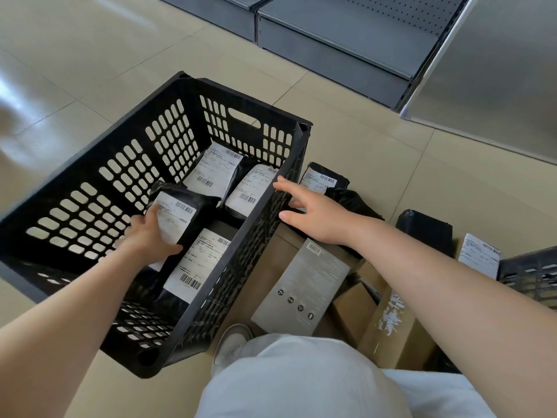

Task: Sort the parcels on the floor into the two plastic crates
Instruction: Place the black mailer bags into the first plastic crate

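A black perforated plastic crate [99, 152] stands on the floor at the left. Inside lie three black bag parcels with white labels [211, 173] [250, 188] [196, 263]. My left hand [150, 236] is inside the crate, shut on another black labelled parcel [177, 212] held above them. My right hand [313, 212] hovers open, fingers spread, just right of the crate's rim over the floor parcels. A second crate [530, 276] shows only a corner at the right edge.
Right of the crate on the floor lie black bag parcels [325, 179] [425, 230], a grey flat box [301, 285], brown cardboard boxes [388, 333] and a labelled parcel [479, 257]. My knee and shoe [232, 342] are at the bottom. Grey metal shelving [346, 40] stands beyond.
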Motion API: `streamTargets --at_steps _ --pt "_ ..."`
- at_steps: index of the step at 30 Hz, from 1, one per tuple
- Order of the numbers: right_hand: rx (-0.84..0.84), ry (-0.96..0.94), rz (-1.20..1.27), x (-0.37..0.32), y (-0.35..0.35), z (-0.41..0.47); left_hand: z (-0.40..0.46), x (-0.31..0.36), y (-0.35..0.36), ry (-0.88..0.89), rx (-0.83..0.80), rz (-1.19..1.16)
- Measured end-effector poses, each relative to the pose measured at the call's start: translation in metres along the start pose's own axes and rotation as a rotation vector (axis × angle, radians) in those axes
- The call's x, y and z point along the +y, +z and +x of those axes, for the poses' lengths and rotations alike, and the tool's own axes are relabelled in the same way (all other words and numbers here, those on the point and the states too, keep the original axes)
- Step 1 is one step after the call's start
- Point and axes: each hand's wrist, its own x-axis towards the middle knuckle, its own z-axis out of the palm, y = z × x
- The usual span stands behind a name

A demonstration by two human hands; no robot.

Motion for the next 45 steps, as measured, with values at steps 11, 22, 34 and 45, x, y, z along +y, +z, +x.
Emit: streamTargets --at_steps 11,22,34,45 --pt "-0.004 -0.013 -0.021 0.004 0.002 -0.001 -0.001 -0.011 0.011 -0.027 -0.103 0.207" --pt "-0.009 -0.013 -0.023 0.008 0.001 0.000 -0.006 -0.002 0.023 0.011 -0.061 0.233" --pt "0.035 -0.026 -0.046 0.006 0.001 0.000 -0.007 0.014 0.014 -0.102 -0.006 -0.117" --pt "0.059 0.142 -0.064 0.016 -0.013 -0.020 -0.051 0.118 -0.031 0.268 0.134 -0.263"
